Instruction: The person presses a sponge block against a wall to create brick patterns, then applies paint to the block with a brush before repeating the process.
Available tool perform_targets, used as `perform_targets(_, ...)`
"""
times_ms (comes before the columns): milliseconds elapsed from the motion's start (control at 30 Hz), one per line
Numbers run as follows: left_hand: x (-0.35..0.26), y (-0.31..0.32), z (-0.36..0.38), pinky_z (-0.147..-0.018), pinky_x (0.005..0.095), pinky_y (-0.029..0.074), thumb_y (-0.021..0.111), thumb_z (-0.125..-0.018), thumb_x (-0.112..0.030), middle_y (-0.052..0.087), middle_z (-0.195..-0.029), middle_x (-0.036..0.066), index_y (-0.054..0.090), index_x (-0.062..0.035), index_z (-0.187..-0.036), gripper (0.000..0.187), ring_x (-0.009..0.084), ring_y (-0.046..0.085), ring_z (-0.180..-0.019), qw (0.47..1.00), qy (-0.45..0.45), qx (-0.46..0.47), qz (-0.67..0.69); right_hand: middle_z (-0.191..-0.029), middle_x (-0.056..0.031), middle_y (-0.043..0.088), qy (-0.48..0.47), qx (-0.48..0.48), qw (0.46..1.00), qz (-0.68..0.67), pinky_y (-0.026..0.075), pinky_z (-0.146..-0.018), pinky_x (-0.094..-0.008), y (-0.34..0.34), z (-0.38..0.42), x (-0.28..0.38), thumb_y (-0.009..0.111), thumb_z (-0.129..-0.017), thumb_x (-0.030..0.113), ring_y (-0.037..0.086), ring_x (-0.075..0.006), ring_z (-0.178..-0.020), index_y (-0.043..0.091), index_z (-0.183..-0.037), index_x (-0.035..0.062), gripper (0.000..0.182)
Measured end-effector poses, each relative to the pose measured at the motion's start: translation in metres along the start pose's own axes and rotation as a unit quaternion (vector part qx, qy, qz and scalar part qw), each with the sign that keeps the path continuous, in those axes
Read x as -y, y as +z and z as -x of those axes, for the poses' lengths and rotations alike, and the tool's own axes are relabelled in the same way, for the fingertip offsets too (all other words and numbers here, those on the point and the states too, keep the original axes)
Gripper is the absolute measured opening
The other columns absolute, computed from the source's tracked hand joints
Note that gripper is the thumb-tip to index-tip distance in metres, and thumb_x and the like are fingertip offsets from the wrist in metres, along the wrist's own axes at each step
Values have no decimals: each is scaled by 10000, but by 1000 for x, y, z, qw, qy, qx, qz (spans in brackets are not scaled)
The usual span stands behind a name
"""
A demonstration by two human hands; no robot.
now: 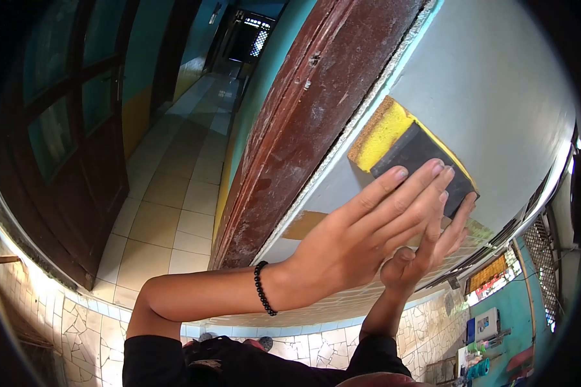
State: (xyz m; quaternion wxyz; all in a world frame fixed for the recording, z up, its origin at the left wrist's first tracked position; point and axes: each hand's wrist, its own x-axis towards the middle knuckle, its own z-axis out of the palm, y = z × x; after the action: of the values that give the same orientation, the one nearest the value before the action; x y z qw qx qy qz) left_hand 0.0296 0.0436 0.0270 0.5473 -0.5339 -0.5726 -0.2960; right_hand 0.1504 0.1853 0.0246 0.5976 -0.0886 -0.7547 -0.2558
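A yellow sponge block point(384, 133) with a dark grey sheet point(410, 153) over its face rests against the pale grey wall point(478, 77), beside the brown wooden door frame. My left hand point(374, 222), with a black bead bracelet at the wrist, lies flat with its fingers extended, fingertips on the dark sheet. Below and to the right of it, my right hand point(426, 251) is partly hidden behind the left one. Its visible fingers are stretched out, reaching the lower right edge of the sheet and block.
The brown door frame point(290, 142) runs diagonally beside the wall. A brown door point(77, 161) stands open to a tiled hallway point(168, 200) at the left. At the lower right, assorted items point(478, 364) stand by a teal wall point(503, 309).
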Motion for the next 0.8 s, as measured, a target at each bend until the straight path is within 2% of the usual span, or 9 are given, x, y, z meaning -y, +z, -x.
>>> perform_targets(67, 6, 1, -1, -1333, 438, 160, 469, -972, -286, 364, -1682, 119, 457, -24, -1556, 640, 281, 268, -1598, 1000, 0, 4, -21, -1705, -304, 229, 16, 14, 999, 27, 91, -1153, -779, 6, 4, -4, 115, -1030, 765, 233, -523, -1568, 427, -1617, 269, 829)
perform_targets(167, 10, -2, -4, -1335, 411, 158, 465, -953, -282, 335, -1702, 96, 390, -32, -1609, 706, 242, 241, -1609, 999, -2, 31, -14, -1718, -306, 193, 29, 14, 999, 5, 71, -1161, -764, 12, 1, -4, 116, -1026, 773, 225, -524, -1571, 414, -1630, 272, 840)
perform_targets(300, 12, -1, -1, -1335, 397, 144, 455, -953, -302, 293, -1726, 94, 341, -34, -1637, 743, 227, 220, -1616, 998, 9, 59, 13, -1722, -320, 152, 29, 17, 999, 7, 4, -1170, -741, 23, 9, -6, 142, -1010, 799, 177, -518, -1586, 270, -1690, 248, 885)
perform_targets(333, 14, -1, -1, -1336, 397, 140, 456, -955, -304, 288, -1729, 94, 339, -34, -1639, 744, 225, 216, -1617, 998, 14, 63, 9, -1723, -326, 132, 19, 20, 1000, 6, -29, -1172, -731, 26, 10, -10, 151, -1007, 805, 143, -519, -1593, 203, -1705, 212, 918)
perform_targets(367, 15, -1, -2, -1336, 398, 135, 456, -957, -307, 283, -1732, 94, 337, -35, -1640, 744, 223, 211, -1618, 998, 19, 66, 6, -1724, -326, 125, 27, 19, 999, -18, -29, -1172, -731, 26, 7, -10, 154, -1007, 804, 134, -521, -1594, 201, -1705, 198, 925)
perform_targets(467, 8, 1, -5, -1315, 452, 81, 563, -843, -291, 367, -1711, 14, 443, -159, -1626, 802, 175, 322, -1580, 998, -14, 66, -4, -1727, -327, 107, 48, 14, 997, -64, -33, -1175, -729, 24, 2, -9, 163, -1008, 802, 106, -524, -1597, 197, -1704, 164, 944)
perform_targets(600, 9, 4, 2, -1314, 461, 57, 564, -842, -304, 368, -1712, 5, 457, -210, -1624, 795, 176, 311, -1586, 996, -16, 84, 2, -1729, -327, 90, 60, 9, 995, -73, -35, -1178, -730, 29, 6, -6, 180, -1011, 796, 79, -518, -1603, 204, -1701, 147, 947)
perform_targets(700, 7, -3, -8, -1308, 472, 60, 548, -852, -297, 394, -1698, 19, 481, -211, -1611, 767, 196, 328, -1580, 994, -33, 100, 12, -1729, -326, 90, 79, -8, 992, -99, -32, -1188, -720, 29, -3, -8, 191, -1019, 786, 77, -508, -1606, 234, -1694, 147, 931)
perform_targets(800, 0, 1, 0, -1299, 504, 61, 571, -858, -372, 406, -1690, 49, 509, -209, -1592, 755, 253, 326, -1581, 993, -43, 107, -12, -1732, -313, 116, 111, -35, 986, -117, -32, -1204, -699, 35, -1, 3, 215, -1017, 785, 95, -502, -1606, 302, -1678, 153, 919)
